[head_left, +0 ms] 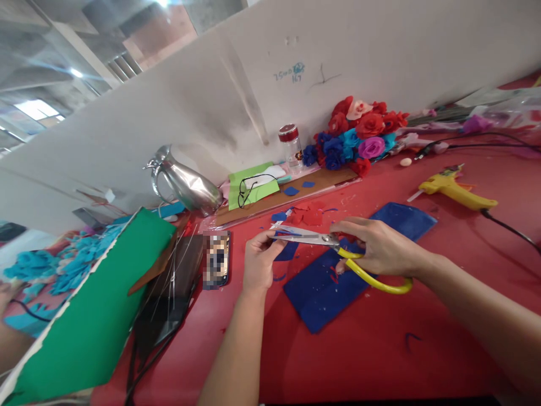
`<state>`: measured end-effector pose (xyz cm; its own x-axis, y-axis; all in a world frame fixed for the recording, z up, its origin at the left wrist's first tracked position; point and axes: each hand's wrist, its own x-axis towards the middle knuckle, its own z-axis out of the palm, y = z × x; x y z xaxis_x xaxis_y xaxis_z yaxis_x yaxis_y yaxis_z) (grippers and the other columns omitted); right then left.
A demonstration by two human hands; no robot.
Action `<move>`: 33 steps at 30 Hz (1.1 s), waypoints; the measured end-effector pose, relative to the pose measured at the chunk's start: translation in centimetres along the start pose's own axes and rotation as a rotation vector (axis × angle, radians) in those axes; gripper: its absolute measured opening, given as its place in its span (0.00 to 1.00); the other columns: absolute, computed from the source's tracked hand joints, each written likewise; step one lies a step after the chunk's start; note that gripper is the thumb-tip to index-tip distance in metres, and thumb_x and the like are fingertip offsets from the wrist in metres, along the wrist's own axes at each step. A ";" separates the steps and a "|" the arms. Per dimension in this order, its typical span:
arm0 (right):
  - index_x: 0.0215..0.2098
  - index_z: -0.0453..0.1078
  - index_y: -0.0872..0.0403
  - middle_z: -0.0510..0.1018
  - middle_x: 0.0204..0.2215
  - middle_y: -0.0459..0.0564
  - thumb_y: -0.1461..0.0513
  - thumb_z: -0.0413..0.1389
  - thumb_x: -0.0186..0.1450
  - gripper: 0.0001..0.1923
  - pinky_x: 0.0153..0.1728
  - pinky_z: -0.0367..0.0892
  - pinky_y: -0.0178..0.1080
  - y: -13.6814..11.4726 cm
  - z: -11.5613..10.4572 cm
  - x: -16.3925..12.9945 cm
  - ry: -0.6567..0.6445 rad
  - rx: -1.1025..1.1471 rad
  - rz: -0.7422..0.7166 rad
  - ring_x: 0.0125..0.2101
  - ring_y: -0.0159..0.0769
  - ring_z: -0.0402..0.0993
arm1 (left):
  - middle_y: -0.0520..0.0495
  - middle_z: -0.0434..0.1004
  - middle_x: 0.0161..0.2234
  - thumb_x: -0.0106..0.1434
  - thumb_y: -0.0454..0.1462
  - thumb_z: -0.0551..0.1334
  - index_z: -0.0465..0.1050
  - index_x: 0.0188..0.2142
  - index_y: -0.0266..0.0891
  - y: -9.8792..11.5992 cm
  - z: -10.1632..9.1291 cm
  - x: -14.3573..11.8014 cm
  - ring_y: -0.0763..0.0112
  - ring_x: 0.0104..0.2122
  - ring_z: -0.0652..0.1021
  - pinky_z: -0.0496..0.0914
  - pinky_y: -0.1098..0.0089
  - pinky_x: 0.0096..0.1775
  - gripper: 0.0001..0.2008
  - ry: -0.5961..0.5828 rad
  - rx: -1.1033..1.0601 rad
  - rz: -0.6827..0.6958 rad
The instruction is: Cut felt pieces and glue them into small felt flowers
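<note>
Head view, looking down on a red-covered surface. Right hand is closed around the grips of a pair of yellow-handled steel scissors; the blades point left and lie almost closed. Left hand is pinched, thumb against fingers, at the blade tips, gripping a small piece of blue felt that is partly hidden behind the hand. Directly beneath both hands lies a large rectangular sheet of dark blue felt, flat on the surface, with small red and blue scraps scattered just beyond it.

Further items noted: a yellow hot-glue gun with black cord, lying well to the right; a cluster of red, blue and pink fabric flowers against the white wall; a clear jar with a red lid beside them; a polished metal jug; a phone near the left hand; a green board at far left.
</note>
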<state>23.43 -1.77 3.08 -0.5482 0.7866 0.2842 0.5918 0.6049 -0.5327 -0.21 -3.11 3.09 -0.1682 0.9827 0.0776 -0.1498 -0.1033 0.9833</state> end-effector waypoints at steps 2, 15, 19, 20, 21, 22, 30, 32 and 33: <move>0.45 0.69 0.53 0.78 0.36 0.52 0.46 0.60 0.54 0.26 0.27 0.63 0.36 -0.1 -0.1 0.0 -0.015 -0.006 0.014 0.28 0.36 0.74 | 0.52 0.79 0.26 0.44 0.39 0.72 0.79 0.24 0.39 0.1 0.1 0.0 0.73 0.29 0.75 0.68 0.73 0.36 0.08 -0.005 0.008 -0.002; 0.43 0.70 0.52 0.78 0.29 0.47 0.46 0.61 0.54 0.25 0.24 0.59 0.34 -0.5 -0.5 0.1 -0.091 0.016 0.047 0.22 0.33 0.71 | 0.52 0.78 0.25 0.44 0.39 0.72 0.78 0.23 0.40 0.0 0.1 0.0 0.73 0.28 0.75 0.68 0.72 0.36 0.07 -0.006 -0.007 -0.018; 0.44 0.70 0.53 0.79 0.28 0.47 0.48 0.59 0.55 0.23 0.23 0.59 0.34 -0.6 -0.5 0.1 -0.104 0.035 0.069 0.22 0.34 0.72 | 0.52 0.78 0.25 0.45 0.39 0.71 0.78 0.24 0.40 0.2 0.0 0.0 0.74 0.28 0.75 0.68 0.72 0.36 0.07 -0.020 0.005 -0.018; 0.44 0.70 0.52 0.78 0.27 0.47 0.48 0.59 0.55 0.23 0.23 0.59 0.34 -0.6 -0.5 0.1 -0.107 0.035 0.077 0.23 0.34 0.72 | 0.52 0.78 0.24 0.45 0.39 0.71 0.78 0.24 0.39 0.2 0.0 0.0 0.74 0.28 0.75 0.68 0.72 0.35 0.07 -0.022 0.011 -0.024; 0.44 0.70 0.52 0.78 0.27 0.47 0.48 0.59 0.55 0.23 0.23 0.60 0.34 -0.6 -0.5 0.1 -0.111 0.035 0.084 0.23 0.35 0.73 | 0.52 0.78 0.24 0.45 0.39 0.71 0.78 0.24 0.39 0.2 0.0 0.0 0.74 0.28 0.74 0.67 0.73 0.35 0.07 -0.022 0.016 -0.030; 0.44 0.70 0.52 0.78 0.26 0.47 0.49 0.59 0.55 0.22 0.24 0.60 0.34 -0.6 -0.5 0.1 -0.114 0.036 0.089 0.24 0.36 0.73 | 0.52 0.78 0.24 0.45 0.39 0.71 0.78 0.24 0.39 0.2 0.0 0.0 0.74 0.27 0.74 0.67 0.73 0.34 0.07 -0.022 0.019 -0.036; 0.42 0.70 0.50 0.80 0.26 0.47 0.53 0.56 0.58 0.16 0.24 0.63 0.34 -0.6 -0.5 0.0 -0.110 0.055 0.072 0.25 0.37 0.77 | 0.52 0.78 0.24 0.45 0.39 0.71 0.78 0.23 0.39 0.3 0.1 0.0 0.74 0.27 0.74 0.67 0.73 0.34 0.06 -0.006 0.009 -0.073; 0.42 0.70 0.50 0.80 0.26 0.47 0.54 0.55 0.58 0.15 0.24 0.63 0.34 -0.6 -0.5 0.0 -0.107 0.061 0.076 0.25 0.38 0.77 | 0.51 0.78 0.23 0.45 0.39 0.70 0.78 0.22 0.39 0.4 0.2 0.0 0.73 0.27 0.75 0.68 0.72 0.35 0.06 -0.003 0.004 -0.078; 0.42 0.70 0.50 0.80 0.26 0.47 0.54 0.55 0.59 0.15 0.24 0.63 0.35 -0.6 -0.4 0.0 -0.107 0.064 0.078 0.25 0.38 0.77 | 0.51 0.78 0.23 0.45 0.38 0.70 0.78 0.22 0.39 0.4 0.3 -0.1 0.72 0.27 0.75 0.68 0.72 0.35 0.06 -0.001 0.002 -0.080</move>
<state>23.33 -2.11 3.77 -0.5642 0.8109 0.1552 0.5980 0.5310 -0.6004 -0.01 -3.17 3.58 -0.1548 0.9879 -0.0011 -0.1604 -0.0240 0.9868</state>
